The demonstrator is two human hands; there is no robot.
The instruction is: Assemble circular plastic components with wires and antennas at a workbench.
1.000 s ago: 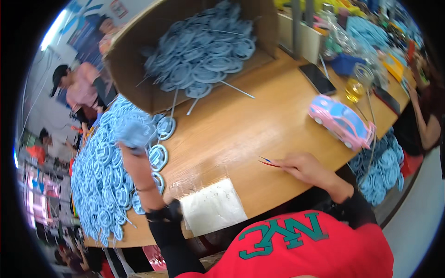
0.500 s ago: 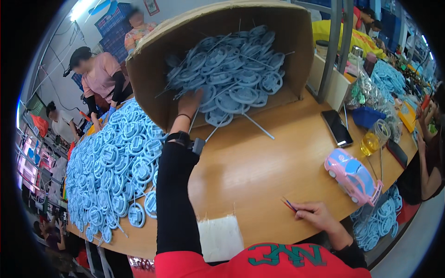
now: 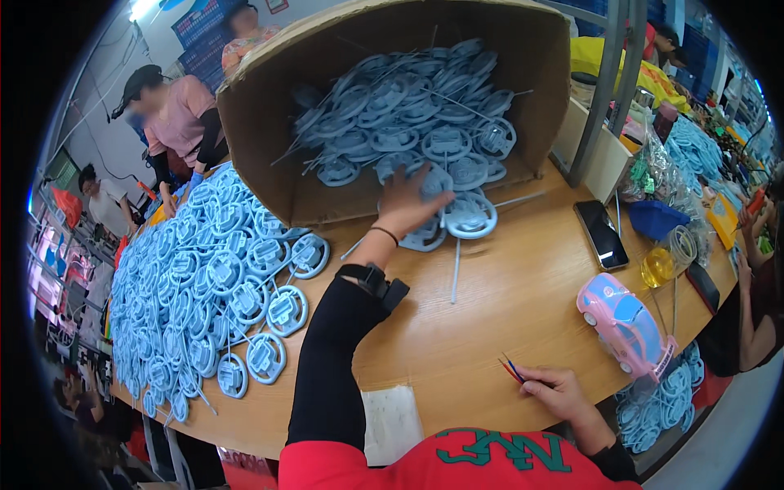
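Note:
My left hand (image 3: 411, 200) reaches into the mouth of a tilted cardboard box (image 3: 265, 175). Its fingers are spread over light-blue plastic toy steering wheels (image 3: 469, 214) at the box's lower edge, touching them without a visible grip. Thin plastic rods stick out from several wheels. Near the table's front edge, my right hand (image 3: 557, 392) pinches a slim red-and-blue two-pronged item (image 3: 512, 370); whether it is tweezers or wires I cannot tell. A pink toy car (image 3: 625, 327) with blue windows stands to the right of that hand.
A large heap of blue wheels (image 3: 192, 286) covers the table's left side. At right lie a phone (image 3: 602, 235), a blue tray (image 3: 656, 220) and a jar of yellow liquid (image 3: 660, 265). A white sheet (image 3: 390, 425) lies at the front edge. Co-workers sit beyond.
My left hand has moved right across the box mouth and spread its fingers. Some wheels now lie farther out from the box. My right hand keeps its pinch in nearly the same place.

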